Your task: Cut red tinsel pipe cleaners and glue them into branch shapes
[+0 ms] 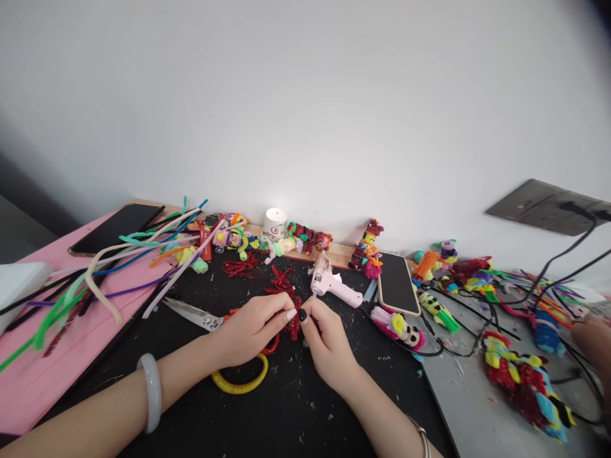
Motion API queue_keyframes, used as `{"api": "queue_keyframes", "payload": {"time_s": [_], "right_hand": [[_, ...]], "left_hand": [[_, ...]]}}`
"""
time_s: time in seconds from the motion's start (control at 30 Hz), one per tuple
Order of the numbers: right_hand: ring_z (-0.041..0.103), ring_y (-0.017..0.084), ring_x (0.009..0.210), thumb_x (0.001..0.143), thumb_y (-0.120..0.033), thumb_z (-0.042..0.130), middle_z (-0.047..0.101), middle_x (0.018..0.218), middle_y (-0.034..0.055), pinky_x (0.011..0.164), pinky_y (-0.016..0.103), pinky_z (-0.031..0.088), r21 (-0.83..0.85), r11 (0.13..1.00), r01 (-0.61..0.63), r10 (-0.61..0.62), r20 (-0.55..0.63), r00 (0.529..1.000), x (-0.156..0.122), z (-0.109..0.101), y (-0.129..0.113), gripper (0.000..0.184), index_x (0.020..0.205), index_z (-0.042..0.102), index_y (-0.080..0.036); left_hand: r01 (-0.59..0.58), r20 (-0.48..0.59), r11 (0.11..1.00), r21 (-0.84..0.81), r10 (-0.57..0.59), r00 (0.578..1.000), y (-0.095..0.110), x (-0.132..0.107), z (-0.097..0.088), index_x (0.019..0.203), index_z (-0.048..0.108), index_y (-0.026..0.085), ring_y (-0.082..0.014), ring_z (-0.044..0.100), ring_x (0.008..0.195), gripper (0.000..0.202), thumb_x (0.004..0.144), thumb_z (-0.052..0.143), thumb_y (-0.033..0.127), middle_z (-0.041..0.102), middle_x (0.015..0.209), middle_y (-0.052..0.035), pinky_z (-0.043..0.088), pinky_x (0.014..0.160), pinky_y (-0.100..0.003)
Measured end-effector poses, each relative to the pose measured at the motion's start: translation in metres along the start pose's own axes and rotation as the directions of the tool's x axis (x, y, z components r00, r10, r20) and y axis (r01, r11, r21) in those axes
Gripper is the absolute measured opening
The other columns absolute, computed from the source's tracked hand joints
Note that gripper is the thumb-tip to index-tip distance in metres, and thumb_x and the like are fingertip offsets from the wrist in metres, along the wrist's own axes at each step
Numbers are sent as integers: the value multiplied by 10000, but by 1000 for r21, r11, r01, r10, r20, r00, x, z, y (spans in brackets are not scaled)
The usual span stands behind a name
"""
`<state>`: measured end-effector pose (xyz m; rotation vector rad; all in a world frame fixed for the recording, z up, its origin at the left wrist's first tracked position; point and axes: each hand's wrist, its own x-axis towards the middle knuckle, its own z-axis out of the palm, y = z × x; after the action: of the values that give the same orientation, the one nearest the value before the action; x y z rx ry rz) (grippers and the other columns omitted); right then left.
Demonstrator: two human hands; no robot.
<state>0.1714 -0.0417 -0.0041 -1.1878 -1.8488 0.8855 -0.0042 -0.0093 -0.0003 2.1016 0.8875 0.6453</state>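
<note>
My left hand [265, 324] and my right hand [327, 337] meet fingertip to fingertip over the black mat [286, 420]. Both are closed in a pinch; whatever lies between the fingers is too small or hidden to name. Red tinsel pipe cleaner pieces [282, 280] lie directly behind and beneath the fingertips. Under my left wrist, the scissors [238, 381] with yellow and red-orange handles are partly covered, their blades pointing left. A pink glue gun [334, 286] lies just beyond my right hand.
Loose pipe cleaners [109, 280] spread over the pink board [28, 375] at left, near a dark tablet [114, 229]. A white paper roll [275, 222] and several pipe-cleaner figures line the wall. A phone [398, 284], cables and another person's hand [592, 337] are at right.
</note>
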Motion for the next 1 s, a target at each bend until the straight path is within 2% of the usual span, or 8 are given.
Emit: {"api": "queue_keyframes", "payload": {"time_s": [0.33,0.57,1.0], "right_hand": [[425,131,654,935,-208,376,446,698,-14,609,245,333,-27,999,19,-21,-62,998,1,-1,1,216,726,427,-188],[424,130,646,932,-205,378,444,696,-14,603,245,331,-53,998,29,-34,-83,996,0,-2,2,214,727,433,-184],[428,125,662,957,-230,366,446,711,-19,613,242,328,-34,999,21,-20,2,1000,1,-3,3,231,739,430,-187]], "left_hand": [[20,60,999,-38,-17,998,1,1,-2,809,474,180,-120,448,668,242,969,333,295,485,725,37,339,653,-236],[54,87,990,-131,-42,995,2,2,-1,767,447,183,-108,416,611,233,956,361,288,451,659,53,331,606,-222],[29,14,996,-89,-28,1000,2,2,-3,770,446,179,-106,398,605,217,950,358,262,425,668,54,328,605,-225]]}}
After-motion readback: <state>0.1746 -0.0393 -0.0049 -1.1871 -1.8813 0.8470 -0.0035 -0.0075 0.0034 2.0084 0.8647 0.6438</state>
